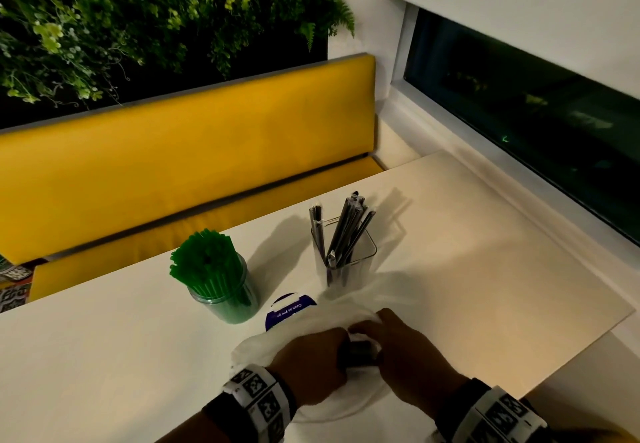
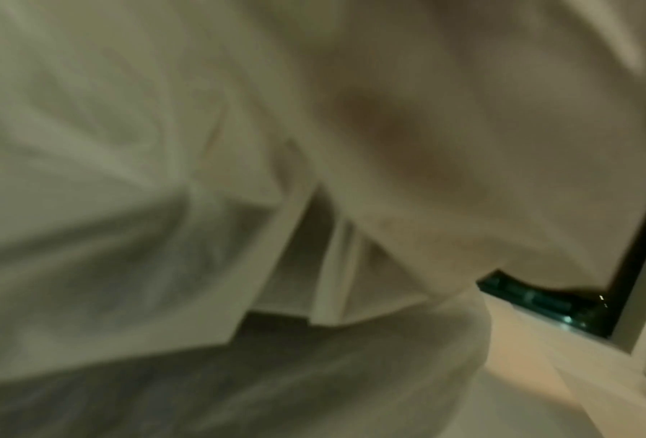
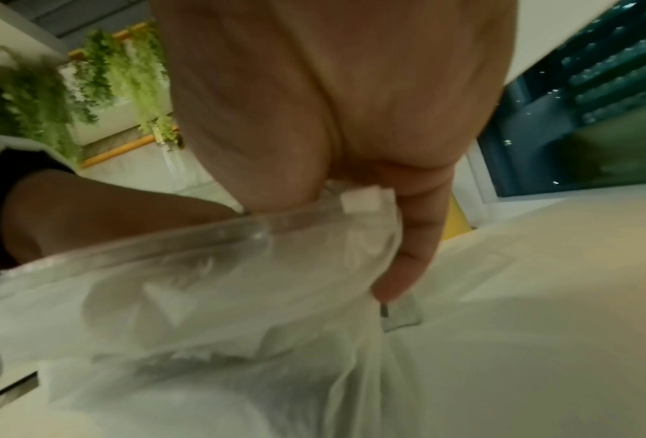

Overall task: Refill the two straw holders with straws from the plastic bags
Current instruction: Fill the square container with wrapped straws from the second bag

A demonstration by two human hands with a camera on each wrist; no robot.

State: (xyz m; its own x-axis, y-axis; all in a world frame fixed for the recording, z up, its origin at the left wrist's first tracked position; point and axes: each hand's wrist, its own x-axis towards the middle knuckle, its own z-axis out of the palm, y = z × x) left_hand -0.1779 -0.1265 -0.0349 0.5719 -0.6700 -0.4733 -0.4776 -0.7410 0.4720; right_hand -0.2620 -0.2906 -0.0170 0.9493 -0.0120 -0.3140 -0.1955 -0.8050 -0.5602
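Observation:
A translucent plastic bag (image 1: 304,337) lies crumpled at the near edge of the white table (image 1: 485,286). A dark bundle (image 1: 358,352), seemingly black straws, shows between my hands. My left hand (image 1: 330,349) grips the bag on its left, fingers curled. My right hand (image 1: 382,333) pinches it from the right. In the right wrist view my fingers (image 3: 411,255) hold the bag's zip rim (image 3: 208,237). The left wrist view shows only blurred bag plastic (image 2: 163,177). Behind stand a round holder packed with green straws (image 1: 221,280) and a square clear holder (image 1: 346,252) with several black wrapped straws.
A blue and white printed label (image 1: 291,307) lies between the bag and the holders. A yellow bench (image 1: 190,165) runs behind the table, with a plant wall (image 1: 138,20) above it. A dark window (image 1: 536,113) and its sill border the table on the right.

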